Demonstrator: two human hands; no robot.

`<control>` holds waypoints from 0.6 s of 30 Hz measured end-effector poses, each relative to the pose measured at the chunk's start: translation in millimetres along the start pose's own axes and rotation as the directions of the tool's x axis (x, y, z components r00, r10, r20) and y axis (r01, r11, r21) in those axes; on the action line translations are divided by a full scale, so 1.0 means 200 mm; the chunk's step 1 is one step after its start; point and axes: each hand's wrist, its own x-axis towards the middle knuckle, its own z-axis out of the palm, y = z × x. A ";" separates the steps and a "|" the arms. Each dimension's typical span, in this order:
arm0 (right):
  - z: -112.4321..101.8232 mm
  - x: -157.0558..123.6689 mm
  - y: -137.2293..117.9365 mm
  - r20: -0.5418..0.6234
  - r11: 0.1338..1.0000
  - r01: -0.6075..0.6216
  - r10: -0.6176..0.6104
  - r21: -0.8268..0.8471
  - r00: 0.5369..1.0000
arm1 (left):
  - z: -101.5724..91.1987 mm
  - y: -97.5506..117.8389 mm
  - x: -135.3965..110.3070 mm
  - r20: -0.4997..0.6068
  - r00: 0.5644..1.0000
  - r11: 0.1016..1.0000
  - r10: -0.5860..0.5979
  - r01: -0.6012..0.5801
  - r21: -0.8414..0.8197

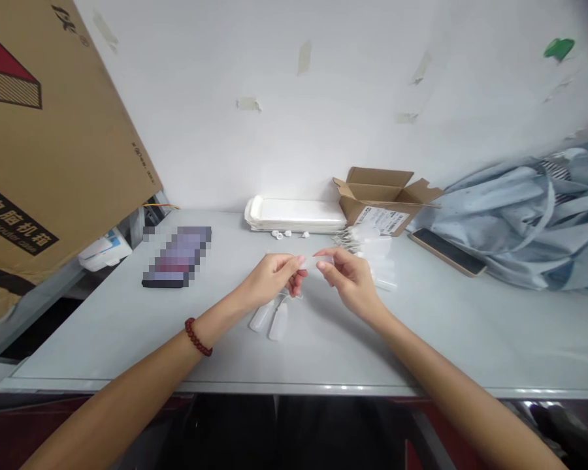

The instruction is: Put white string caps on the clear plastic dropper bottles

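Above the middle of the table [215, 352], my left hand [274, 271] is closed in a pinch on one end of a small translucent white plastic piece [311, 262]. At its other end, the thumb and fingers of my right hand [347, 277] pinch the same piece. Its exact kind is hard to make out, as the fingertips partly cover it. Below my left hand lie two frosted plastic tag-like pieces [278, 321] with thin white strings. Beyond my right hand is a pile of similar pieces [379, 248] with strings, partly hidden by that hand.
A stack of long white packages [298, 212] lies along the wall, with several small white parts [287, 233] before it. Beside it stands an open cardboard box [387, 202]. A phone [448, 251] and pale blue fabric [509, 222] are right; a blurred-screen device [179, 258] and large carton [59, 143], left.
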 end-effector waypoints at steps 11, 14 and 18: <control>0.02 0.01 0.00 -0.005 0.972 -0.162 0.166 0.170 0.986 | 0.02 -0.03 -0.01 -0.078 0.983 0.962 0.169 -0.147 0.230; 0.02 0.01 0.00 -0.006 0.966 -0.168 0.173 0.197 0.985 | 0.02 -0.04 0.00 -0.100 0.974 0.957 0.204 -0.177 0.231; 0.01 0.02 0.01 -0.006 0.966 -0.146 0.151 0.213 0.989 | 0.02 -0.02 0.00 -0.083 0.984 0.969 0.159 -0.139 0.204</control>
